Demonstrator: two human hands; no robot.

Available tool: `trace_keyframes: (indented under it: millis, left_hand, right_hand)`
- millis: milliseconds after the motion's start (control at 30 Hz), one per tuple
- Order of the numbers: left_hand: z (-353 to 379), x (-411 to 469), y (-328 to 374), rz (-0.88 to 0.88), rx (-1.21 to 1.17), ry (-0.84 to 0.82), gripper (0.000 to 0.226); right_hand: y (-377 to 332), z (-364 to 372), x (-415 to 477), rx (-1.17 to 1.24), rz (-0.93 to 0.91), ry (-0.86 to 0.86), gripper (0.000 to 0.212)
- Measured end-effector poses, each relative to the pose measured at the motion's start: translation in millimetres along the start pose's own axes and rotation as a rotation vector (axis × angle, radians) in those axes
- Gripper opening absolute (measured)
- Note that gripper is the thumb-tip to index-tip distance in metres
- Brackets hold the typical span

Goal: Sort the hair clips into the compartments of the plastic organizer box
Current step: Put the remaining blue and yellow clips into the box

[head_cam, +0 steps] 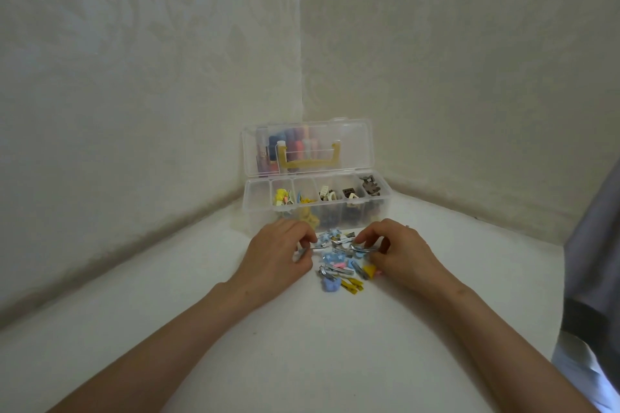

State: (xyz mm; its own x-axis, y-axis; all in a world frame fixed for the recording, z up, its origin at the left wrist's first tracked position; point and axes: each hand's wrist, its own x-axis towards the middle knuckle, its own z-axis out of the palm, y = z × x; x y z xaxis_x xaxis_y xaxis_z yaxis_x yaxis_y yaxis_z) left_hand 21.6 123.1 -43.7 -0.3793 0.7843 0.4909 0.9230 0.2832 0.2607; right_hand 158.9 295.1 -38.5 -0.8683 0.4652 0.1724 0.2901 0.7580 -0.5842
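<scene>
These hair clips [339, 265] look light, stiff and probably slick on their metal bars, so pinch each across its bar, not by its blue or yellow trim. The mixed pile lies on the table [302, 345] at 6 o'clock from the open organizer box [257, 198]. Your left hand [278, 251], at the pile's 9 o'clock, pinches a flat silver clip [318, 247]. Your right hand [402, 251], at 3 o'clock, pinches a curved silver clip [361, 247].

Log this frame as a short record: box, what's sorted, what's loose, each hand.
surface: white surface in a wall corner
box: clear organizer box, lid open and upright
sorted: yellow clips toward the left, cream clips mid, brown clips at right end
loose: pile of clips in front of the box
left hand: pinches a flat silver clip
right hand: pinches a curved silver clip
</scene>
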Motion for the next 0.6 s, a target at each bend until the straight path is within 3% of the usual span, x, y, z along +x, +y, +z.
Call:
trace_keyframes:
  millis: [167,400,600]
  left_hand:
    - [-7,4,1,0.035,-0.117,0.101,0.006]
    - [-45,23,-17,-0.143,-0.182,0.500,0.006]
    - [-47,24,-42,-0.361,0.037,0.421,0.004]
  right_hand:
    - [1,-1,-1,0.040,-0.002,0.048,0.029]
    - [-6,-2,-5,0.229,-0.001,0.083,0.033]
    - [-7,-1,-6,0.272,-0.009,0.093,0.040]
